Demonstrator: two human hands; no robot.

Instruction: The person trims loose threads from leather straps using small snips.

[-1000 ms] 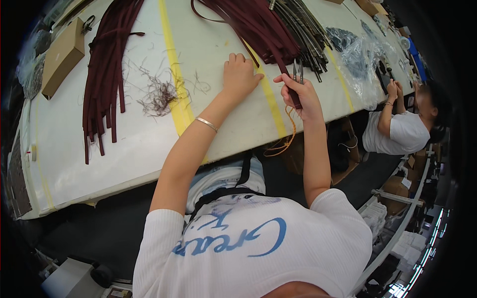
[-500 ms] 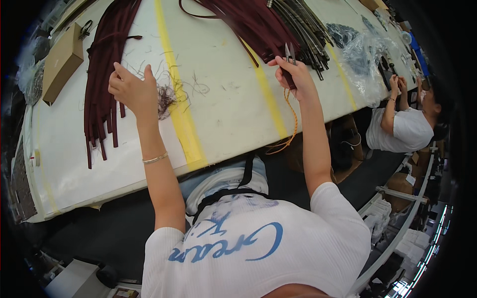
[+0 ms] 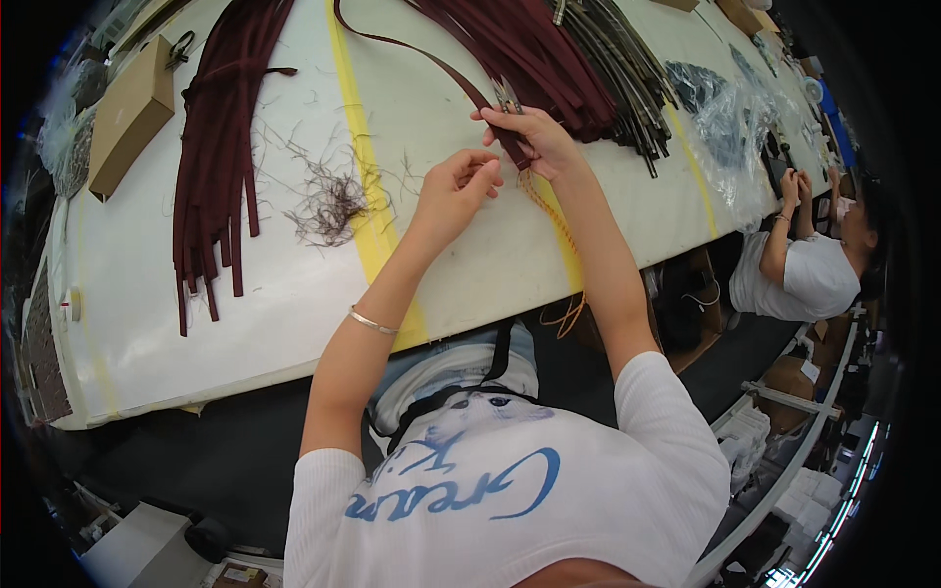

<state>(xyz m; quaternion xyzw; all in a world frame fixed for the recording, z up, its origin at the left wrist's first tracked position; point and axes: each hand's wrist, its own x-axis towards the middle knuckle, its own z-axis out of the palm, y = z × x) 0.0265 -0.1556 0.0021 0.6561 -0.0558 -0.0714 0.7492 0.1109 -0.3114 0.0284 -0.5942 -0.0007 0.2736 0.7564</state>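
Observation:
My right hand (image 3: 537, 142) is closed round a pair of thread snips (image 3: 506, 95), blades pointing away from me. An orange braided cord (image 3: 546, 208) hangs from below that hand past the table edge. The same fingers grip the near end of a maroon fabric strap (image 3: 439, 65), which curves back to a large bundle of maroon straps (image 3: 549, 73). My left hand (image 3: 457, 196) is just left of the strap end, fingers bent and thumb apart, with nothing visible in it. A second bundle of maroon straps (image 3: 218, 147) lies at the left, tied across its upper part.
Loose dark thread clippings (image 3: 333, 208) lie on the pale table (image 3: 294, 314) near a yellow tape strip (image 3: 371, 186). A cardboard box (image 3: 132, 116) stands far left. Dark olive straps (image 3: 627, 83) and clear plastic wrapping (image 3: 730, 162) lie right. Another person (image 3: 799, 269) works there.
My left hand has moved right, from beside the left bundle to near my right hand. One strap end is now in my right hand, which has shifted slightly left with the snips.

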